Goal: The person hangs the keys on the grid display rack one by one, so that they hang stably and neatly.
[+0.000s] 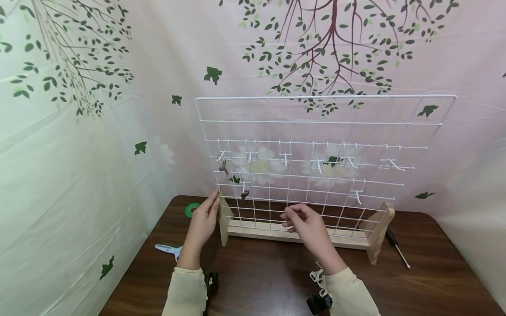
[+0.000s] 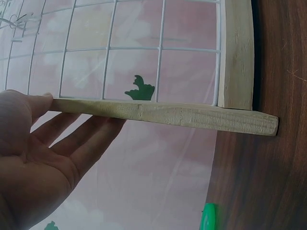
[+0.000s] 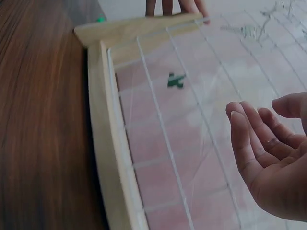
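Left hand (image 1: 203, 219): thumb and fingers pinching the edge of the left wooden end bracket (image 1: 224, 221);
Right hand (image 1: 310, 226): fingers loosely bent, thumb apart, nothing held; wire contact can't be told;
White wire grid panel (image 1: 326, 96): upright, ahead of both hands, meeting that bracket at the left hand;
Risk: an uneven left-hand pull could rack or tip the frame, right hand being free; a finger snagging the white hooks (image 1: 285, 159) could shed the small dark pendant (image 1: 223, 166) above the left hand;
Left wrist view: thumb side of the pinch, obscured in head view;
Head view: screwdriver (image 1: 391, 238) right of the right hand; absent from wrist views
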Motion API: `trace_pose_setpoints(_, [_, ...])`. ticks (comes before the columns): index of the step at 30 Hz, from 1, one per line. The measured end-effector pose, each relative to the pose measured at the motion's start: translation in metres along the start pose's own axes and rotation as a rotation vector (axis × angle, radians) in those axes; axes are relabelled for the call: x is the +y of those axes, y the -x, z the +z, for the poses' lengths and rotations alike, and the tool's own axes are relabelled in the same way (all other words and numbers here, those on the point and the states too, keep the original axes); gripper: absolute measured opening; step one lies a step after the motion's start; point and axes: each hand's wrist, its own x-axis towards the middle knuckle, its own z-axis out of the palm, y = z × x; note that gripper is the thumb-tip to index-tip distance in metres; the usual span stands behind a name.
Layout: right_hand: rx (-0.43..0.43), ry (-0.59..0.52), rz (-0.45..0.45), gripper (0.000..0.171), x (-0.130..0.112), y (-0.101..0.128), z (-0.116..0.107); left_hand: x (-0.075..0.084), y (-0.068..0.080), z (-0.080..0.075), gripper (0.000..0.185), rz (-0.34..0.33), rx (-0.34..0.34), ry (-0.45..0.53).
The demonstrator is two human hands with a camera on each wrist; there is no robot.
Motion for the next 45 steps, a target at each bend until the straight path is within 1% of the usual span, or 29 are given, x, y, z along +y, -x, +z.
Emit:
trace_pose_setpoints(8, [0.045,0.037,0.06,0.03,0.025,0.006,-0.03,0.001,0.0,-0.001,0.05,-0.01,-0.006,0.008])
trace_pose_setpoints(17, [0.061,0.086,0.151,0.04,0.065,0.019,-0.059,0.001,-0.001,-0.001,0.049,-0.011,-0.001,0.003])
trace_pose_setpoints(23, [0.038,0.131,0.153,0.032,0.088,0.02,-0.066,0.001,-0.002,-0.001,0.05,-0.018,-0.008,0.0])
trace_pose_setpoints(26, [0.021,0.223,0.141,0.03,0.096,0.021,-0.068,0.001,-0.001,0.0,0.05,-0.015,-0.008,0.001])
trace_pose_setpoints(30, [0.015,0.431,0.128,0.028,0.104,0.023,-0.074,-0.001,0.0,0.0,0.05,-0.011,-0.005,-0.004])
trace_pose_setpoints(33, [0.007,0.54,0.113,0.026,0.108,0.024,-0.081,-0.002,0.001,0.001,0.05,-0.01,0.001,-0.003])
trace_pose_setpoints(37, [-0.031,0.598,0.079,0.021,0.11,0.024,-0.089,-0.001,0.0,0.0,0.051,-0.012,0.003,0.008])
trace_pose_setpoints(40, [-0.089,0.618,0.08,0.018,0.11,0.025,-0.095,-0.001,-0.001,0.0,0.051,-0.014,-0.006,0.008])
trace_pose_setpoints(45, [-0.183,0.62,0.087,0.025,0.111,0.028,-0.1,-0.001,-0.002,0.002,0.051,-0.018,-0.015,0.008])
